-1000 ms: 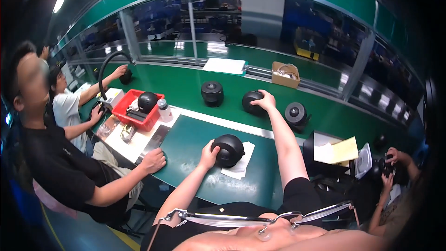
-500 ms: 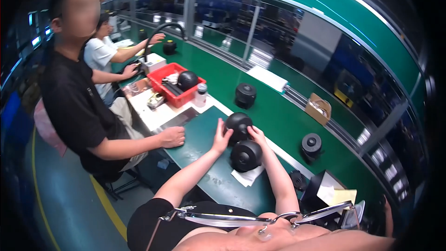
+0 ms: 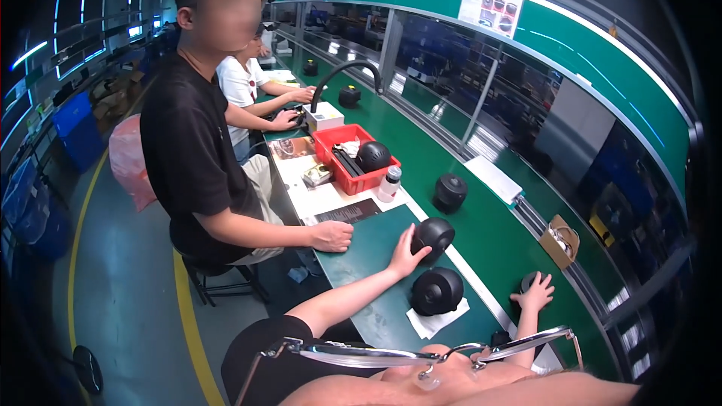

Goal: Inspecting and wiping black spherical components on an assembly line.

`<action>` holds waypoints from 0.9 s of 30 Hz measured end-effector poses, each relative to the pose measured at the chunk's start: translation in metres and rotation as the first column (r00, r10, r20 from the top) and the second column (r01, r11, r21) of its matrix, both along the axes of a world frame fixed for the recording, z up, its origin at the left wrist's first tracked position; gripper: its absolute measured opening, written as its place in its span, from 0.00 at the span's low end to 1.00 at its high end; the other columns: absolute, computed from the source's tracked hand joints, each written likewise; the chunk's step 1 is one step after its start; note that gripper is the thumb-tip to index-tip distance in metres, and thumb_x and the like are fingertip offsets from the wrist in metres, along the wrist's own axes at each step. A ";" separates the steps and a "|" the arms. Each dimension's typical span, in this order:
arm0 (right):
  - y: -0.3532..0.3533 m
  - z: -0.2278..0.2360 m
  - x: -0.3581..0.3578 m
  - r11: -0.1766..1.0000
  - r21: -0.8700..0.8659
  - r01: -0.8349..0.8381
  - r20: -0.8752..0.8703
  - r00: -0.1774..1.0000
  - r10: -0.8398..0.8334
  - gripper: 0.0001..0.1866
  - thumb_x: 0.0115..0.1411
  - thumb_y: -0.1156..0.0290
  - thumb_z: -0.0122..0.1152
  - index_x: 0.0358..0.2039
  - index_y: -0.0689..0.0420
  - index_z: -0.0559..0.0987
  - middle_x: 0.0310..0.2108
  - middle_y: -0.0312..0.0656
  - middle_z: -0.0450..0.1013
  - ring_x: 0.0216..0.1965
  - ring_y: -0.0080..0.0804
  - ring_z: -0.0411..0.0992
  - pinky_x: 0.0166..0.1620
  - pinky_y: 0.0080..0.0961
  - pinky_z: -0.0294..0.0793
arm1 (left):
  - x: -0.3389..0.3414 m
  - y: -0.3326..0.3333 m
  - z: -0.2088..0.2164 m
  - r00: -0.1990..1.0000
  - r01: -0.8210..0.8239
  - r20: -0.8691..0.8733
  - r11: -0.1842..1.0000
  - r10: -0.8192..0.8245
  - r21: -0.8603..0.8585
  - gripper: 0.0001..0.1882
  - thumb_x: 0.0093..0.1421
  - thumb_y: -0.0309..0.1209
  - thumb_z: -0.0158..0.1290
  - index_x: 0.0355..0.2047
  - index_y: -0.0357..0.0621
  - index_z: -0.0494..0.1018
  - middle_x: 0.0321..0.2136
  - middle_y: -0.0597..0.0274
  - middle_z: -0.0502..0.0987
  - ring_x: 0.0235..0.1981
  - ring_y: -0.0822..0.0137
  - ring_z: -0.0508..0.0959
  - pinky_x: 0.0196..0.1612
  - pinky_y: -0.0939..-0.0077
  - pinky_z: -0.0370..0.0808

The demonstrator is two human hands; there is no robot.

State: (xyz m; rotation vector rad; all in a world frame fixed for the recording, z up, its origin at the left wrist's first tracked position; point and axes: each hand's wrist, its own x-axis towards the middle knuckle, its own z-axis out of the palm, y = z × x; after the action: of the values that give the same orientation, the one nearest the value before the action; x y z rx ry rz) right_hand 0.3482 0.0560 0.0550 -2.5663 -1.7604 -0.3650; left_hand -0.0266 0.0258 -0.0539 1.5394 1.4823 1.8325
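On the green work mat (image 3: 376, 301), my left hand (image 3: 408, 253) curls against the left side of a black ball-shaped housing (image 3: 434, 239), thumb and fingers touching it. Nearer to me, a second black round housing (image 3: 437, 291), with a ringed hub facing up, rests on a white cloth (image 3: 444, 322). Out to the right, my right hand (image 3: 535, 295) is over the green belt with its fingers spread. Beneath and behind those fingers is another black round unit (image 3: 529, 281), mostly covered; I cannot tell how firmly they touch it.
Farther along the belt stands another black unit (image 3: 450, 193). A red bin (image 3: 353, 179) of black parts and a small bottle (image 3: 389, 184) are beyond the mat. A cardboard box (image 3: 559, 243) sits by the belt's far rail. A co-worker's fist (image 3: 332, 237) rests on the mat's left edge.
My right hand has left the ball-shaped housing and stretched right to the unit on the belt. My left hand stays at the housing. The whole view has swung leftward.
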 end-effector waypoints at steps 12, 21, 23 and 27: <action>0.033 -0.026 -0.094 0.772 0.635 0.018 -0.764 0.162 0.625 0.56 0.34 0.52 0.76 0.60 0.61 0.58 0.50 0.55 0.64 0.48 0.45 0.68 0.51 0.37 0.68 | 0.018 -0.053 0.016 0.850 0.524 0.038 0.851 -0.525 0.029 0.29 0.55 0.38 0.56 0.54 0.37 0.64 0.49 0.48 0.70 0.51 0.58 0.71 0.54 0.71 0.65; -0.014 -0.059 -0.157 0.734 0.614 -0.290 -0.690 0.255 0.677 0.51 0.43 0.49 0.69 0.62 0.60 0.56 0.58 0.55 0.53 0.60 0.48 0.55 0.60 0.34 0.58 | 0.006 -0.047 0.006 0.565 0.813 0.390 0.573 -0.727 -0.108 0.31 0.56 0.36 0.57 0.56 0.37 0.61 0.48 0.59 0.69 0.50 0.69 0.69 0.54 0.75 0.64; -0.021 -0.054 -0.147 0.740 0.666 -0.092 -0.704 0.250 0.665 0.29 0.59 0.55 0.55 0.55 0.61 0.67 0.52 0.51 0.64 0.55 0.42 0.63 0.57 0.31 0.61 | 0.005 -0.051 0.009 0.567 0.788 0.462 0.613 -0.682 -0.061 0.28 0.53 0.31 0.60 0.51 0.36 0.65 0.43 0.61 0.73 0.44 0.71 0.72 0.50 0.77 0.68; -0.097 -0.032 -0.137 0.708 0.671 -0.222 -0.742 -0.176 0.648 0.31 0.54 0.63 0.60 0.57 0.57 0.64 0.55 0.46 0.61 0.51 0.37 0.67 0.49 0.32 0.70 | 0.022 -0.061 0.025 0.537 0.706 0.683 0.707 -0.496 -0.043 0.12 0.57 0.32 0.56 0.37 0.36 0.74 0.32 0.64 0.77 0.35 0.75 0.75 0.42 0.81 0.71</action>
State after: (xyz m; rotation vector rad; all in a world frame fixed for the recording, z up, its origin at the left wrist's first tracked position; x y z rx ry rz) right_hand 0.2112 -0.0405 0.0230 -0.9282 -1.4527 0.9461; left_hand -0.0043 -0.0355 -0.0292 0.9361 0.7077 1.3636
